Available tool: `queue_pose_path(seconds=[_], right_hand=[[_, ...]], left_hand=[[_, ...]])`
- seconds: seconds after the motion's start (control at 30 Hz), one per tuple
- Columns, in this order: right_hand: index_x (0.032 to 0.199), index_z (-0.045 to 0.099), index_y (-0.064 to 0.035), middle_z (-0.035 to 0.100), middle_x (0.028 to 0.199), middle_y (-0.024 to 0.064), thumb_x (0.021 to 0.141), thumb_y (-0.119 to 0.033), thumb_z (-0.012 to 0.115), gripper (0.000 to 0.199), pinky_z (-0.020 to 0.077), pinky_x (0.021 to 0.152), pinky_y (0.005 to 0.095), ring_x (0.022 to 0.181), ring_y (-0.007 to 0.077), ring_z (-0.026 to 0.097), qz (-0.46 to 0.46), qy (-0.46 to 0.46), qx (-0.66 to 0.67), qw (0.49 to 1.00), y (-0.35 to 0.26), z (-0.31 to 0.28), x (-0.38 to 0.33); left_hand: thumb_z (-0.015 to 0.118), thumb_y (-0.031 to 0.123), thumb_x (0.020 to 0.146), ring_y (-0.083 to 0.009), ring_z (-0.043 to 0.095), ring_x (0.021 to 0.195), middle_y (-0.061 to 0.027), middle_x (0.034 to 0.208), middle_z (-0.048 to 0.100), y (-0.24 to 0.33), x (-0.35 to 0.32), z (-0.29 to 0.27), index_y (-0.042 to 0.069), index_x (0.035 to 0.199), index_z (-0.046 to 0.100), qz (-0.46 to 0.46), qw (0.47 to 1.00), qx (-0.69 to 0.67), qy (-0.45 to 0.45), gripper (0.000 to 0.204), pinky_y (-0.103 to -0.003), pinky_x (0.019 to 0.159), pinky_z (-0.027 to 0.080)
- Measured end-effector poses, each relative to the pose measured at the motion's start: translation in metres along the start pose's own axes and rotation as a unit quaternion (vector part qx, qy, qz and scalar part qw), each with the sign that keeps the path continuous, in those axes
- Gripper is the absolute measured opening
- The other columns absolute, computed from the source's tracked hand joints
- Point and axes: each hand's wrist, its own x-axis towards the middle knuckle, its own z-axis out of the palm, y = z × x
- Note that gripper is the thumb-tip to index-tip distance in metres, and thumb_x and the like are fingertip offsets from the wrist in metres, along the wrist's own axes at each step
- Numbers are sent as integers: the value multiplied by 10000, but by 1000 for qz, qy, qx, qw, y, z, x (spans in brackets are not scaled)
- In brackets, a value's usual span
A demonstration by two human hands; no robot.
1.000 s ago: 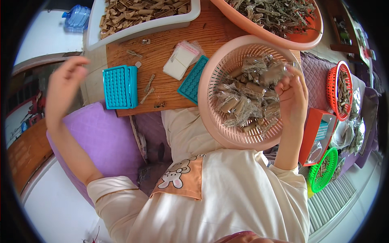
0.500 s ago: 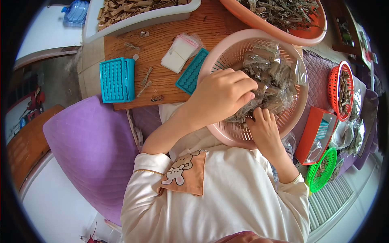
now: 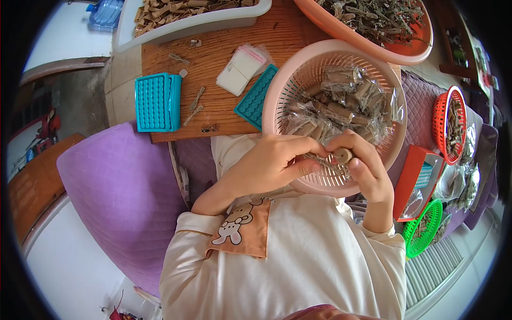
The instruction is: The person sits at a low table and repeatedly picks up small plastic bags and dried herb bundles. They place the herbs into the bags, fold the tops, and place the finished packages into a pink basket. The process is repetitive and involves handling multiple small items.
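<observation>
In front of my chest, over the near side of a pink colander basket, my two hands meet. My right hand curls its thumb and fingers round a short brown paper tube, whose round end faces me. My left hand comes from the other side with its fingertips pinched beside the tube; some pale wispy matter shows there, but what they grip is partly hidden. Inside the basket lie several brown rolls in crinkled clear plastic wraps.
Left on the wooden table stand teal moulded trays, another teal tray and a stack of clear bags. Behind are a white bin of brown pieces and an orange basin of dried plants. Red and green baskets sit right.
Both hands have come out of the basket's contents toward me and drawn together. A brown tube now shows in my right hand, and more wrapped rolls are visible.
</observation>
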Motion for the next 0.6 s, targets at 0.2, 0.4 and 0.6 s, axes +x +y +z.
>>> queue_pose_path(seconds=[0.2, 0.4, 0.6], right_hand=[[840, 555, 18, 507, 733, 93, 827, -458, 503, 479, 399, 592, 303, 646, 227, 500, -60, 39, -25, 997, 9, 13, 4], [849, 562, 7, 512, 736, 95, 853, -421, 483, 436, 401, 597, 300, 646, 219, 500, -24, 37, -8, 999, 10, 26, 13], [958, 509, 10, 520, 790, 99, 897, -350, 425, 375, 409, 645, 293, 702, 195, 510, 28, 46, 44, 998, 12, 36, 20]], left_hand=[[662, 150, 740, -177, 561, 557, -56, 666, 587, 10, -15, -6, 52, 778, 554, -45, 991, -62, 108, 151, -287, 520, 418], [682, 176, 721, -152, 543, 563, -32, 683, 595, 6, -20, -20, 66, 774, 573, 56, 994, -1, 95, 164, -254, 519, 415], [683, 171, 738, -103, 564, 628, -33, 712, 613, -5, -24, -16, 40, 799, 588, 16, 977, -111, 181, 173, -220, 567, 439]])
